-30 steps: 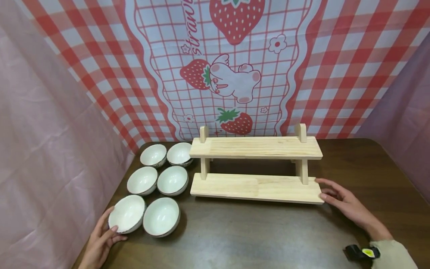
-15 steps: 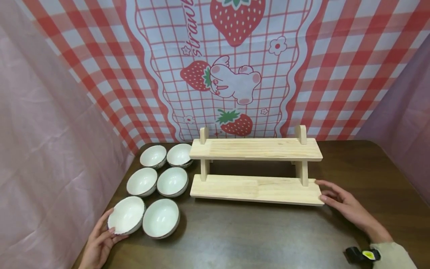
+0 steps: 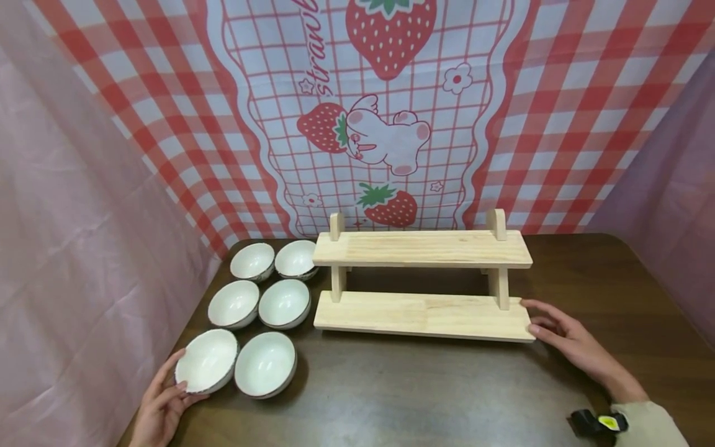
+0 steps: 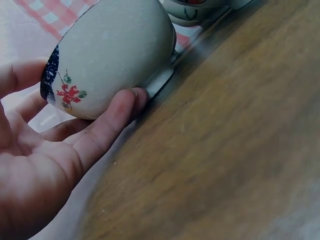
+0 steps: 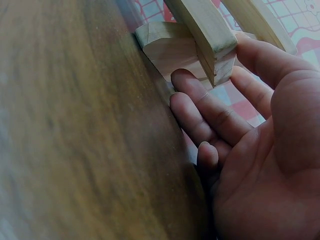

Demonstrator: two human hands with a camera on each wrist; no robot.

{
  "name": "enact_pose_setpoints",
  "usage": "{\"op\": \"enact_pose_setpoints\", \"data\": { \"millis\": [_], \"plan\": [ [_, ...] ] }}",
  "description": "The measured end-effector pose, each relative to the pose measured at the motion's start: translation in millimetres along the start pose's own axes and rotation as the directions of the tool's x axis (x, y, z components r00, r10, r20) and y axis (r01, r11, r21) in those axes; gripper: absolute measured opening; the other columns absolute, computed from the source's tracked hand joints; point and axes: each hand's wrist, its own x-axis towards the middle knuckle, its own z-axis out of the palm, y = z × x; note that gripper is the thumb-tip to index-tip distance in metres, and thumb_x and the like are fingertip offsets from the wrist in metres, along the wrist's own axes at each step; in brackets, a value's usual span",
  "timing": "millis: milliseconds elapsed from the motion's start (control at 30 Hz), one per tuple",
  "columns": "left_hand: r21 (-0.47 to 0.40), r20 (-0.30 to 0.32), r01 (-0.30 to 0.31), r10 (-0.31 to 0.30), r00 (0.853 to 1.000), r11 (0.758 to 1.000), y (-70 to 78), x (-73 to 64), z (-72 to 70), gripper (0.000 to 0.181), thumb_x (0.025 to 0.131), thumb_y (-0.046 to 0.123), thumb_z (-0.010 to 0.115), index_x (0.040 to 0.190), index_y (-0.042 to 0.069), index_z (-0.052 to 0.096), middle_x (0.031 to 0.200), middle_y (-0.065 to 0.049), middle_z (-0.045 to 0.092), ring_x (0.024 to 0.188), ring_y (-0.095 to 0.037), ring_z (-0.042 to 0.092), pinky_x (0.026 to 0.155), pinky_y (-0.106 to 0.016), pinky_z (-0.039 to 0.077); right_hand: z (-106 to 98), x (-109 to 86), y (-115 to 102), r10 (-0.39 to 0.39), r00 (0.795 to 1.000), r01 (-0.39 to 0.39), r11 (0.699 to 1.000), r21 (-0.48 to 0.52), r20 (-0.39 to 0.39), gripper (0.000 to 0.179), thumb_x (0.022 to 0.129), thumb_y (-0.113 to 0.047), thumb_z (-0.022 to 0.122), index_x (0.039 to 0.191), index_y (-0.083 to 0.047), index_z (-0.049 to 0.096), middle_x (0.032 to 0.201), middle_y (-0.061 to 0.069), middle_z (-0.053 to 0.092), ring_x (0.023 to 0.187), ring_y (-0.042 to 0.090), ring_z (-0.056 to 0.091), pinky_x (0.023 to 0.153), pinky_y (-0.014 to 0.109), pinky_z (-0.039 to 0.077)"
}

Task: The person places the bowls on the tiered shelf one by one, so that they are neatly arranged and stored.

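Note:
At the near left, my left hand (image 3: 162,400) holds a white bowl (image 3: 206,361), thumb at its rim and other fingers low against its outside. The left wrist view shows this bowl's outer wall (image 4: 115,55) with a red flower and a dark blue band, tipped in that view, fingertips near its foot. My right hand (image 3: 570,338) grips the right end of a two-tier wooden shelf stand (image 3: 419,313). In the right wrist view, thumb and fingers (image 5: 220,110) lie around the end of its lower board (image 5: 205,37).
Several more white bowls stand in two columns left of the stand, among them a near one (image 3: 265,365) beside the held bowl and a far one (image 3: 252,261). The brown table (image 3: 419,391) extends in front. A red-checked cloth (image 3: 564,124) hangs behind, a pink curtain (image 3: 84,248) at left.
My left fingers have come in further under the near-left bowl, which has shifted very slightly left and toward me. My right hand stays at the stand's end.

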Motion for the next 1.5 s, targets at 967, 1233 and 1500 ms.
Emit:
{"op": "enact_pose_setpoints", "data": {
  "millis": [967,1233,1500],
  "plan": [
    [-0.041,-0.008,-0.07,0.07,0.998,0.997,27.0,15.2,27.7,0.07,0.092,-0.023,0.007,0.153,-0.002,0.033,0.149,-0.012,0.051,0.117,-0.037,0.066,0.09,-0.049,0.061,0.3,1.5,3.6,-0.001,1.0,0.001,1.0,0.02,0.004,0.049,0.103,-0.014,0.054,0.149,-0.005,0.041,0.125,-0.043,0.044,0.103,-0.017,0.056,0.076,0.01,0.05],
    [0.051,-0.042,-0.055,0.058,0.997,0.997,31.3,40.7,49.0,0.068,0.092,-0.023,0.009,0.15,-0.002,0.039,0.143,-0.011,0.056,0.108,-0.031,0.07,0.084,-0.044,0.064,-1.7,2.1,4.3,0.006,1.0,-0.006,1.0,-0.002,-0.008,0.049,0.103,-0.014,0.054,0.149,-0.005,0.041,0.125,-0.045,0.041,0.102,-0.017,0.055,0.075,0.011,0.049],
    [0.122,-0.065,-0.004,0.012,0.998,0.993,33.0,66.4,66.6,0.066,0.094,-0.021,0.015,0.149,0.003,0.043,0.145,-0.003,0.055,0.105,-0.023,0.071,0.082,-0.038,0.064,-1.7,2.0,0.9,0.004,1.0,-0.004,1.0,0.0,-0.007,0.048,0.103,-0.014,0.054,0.149,-0.005,0.042,0.125,-0.044,0.041,0.101,-0.017,0.055,0.075,0.012,0.049]
  ]
}}
